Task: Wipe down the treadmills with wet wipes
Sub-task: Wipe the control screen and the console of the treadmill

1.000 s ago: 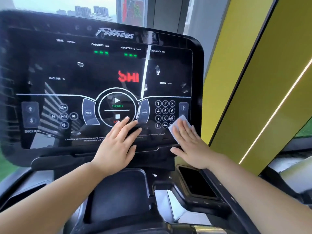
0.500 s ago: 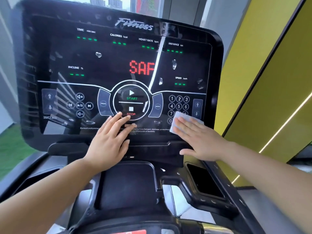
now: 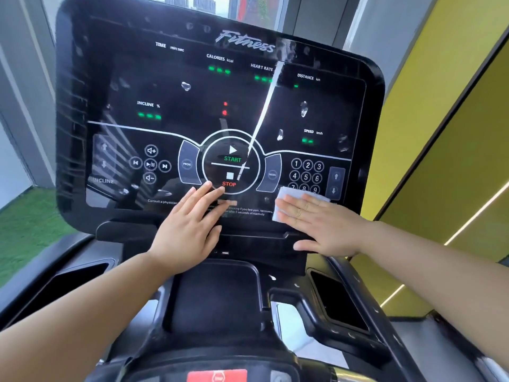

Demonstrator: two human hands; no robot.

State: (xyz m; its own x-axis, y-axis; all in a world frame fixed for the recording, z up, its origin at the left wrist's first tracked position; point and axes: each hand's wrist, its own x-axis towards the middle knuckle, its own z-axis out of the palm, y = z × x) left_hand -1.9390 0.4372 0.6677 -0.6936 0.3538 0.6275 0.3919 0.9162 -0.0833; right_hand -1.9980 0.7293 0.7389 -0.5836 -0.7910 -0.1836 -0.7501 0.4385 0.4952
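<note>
right grip (image 3: 327, 227) flat, pressing wet wipe (image 3: 294, 193) beneath it onto treadmill console (image 3: 192, 106) | left grip (image 3: 190, 230) flat, empty, alongside | wet wipe likely thin, limp, damp: pin under flat palm

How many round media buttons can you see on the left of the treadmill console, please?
5: volume up on top, previous, play/pause and next in a row, volume down below. None looks hidden.

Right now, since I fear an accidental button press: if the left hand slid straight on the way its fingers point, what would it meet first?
The STOP button: the left hand lies flat on the console, fingers aimed up-right, tips seemingly just short of it.
</note>
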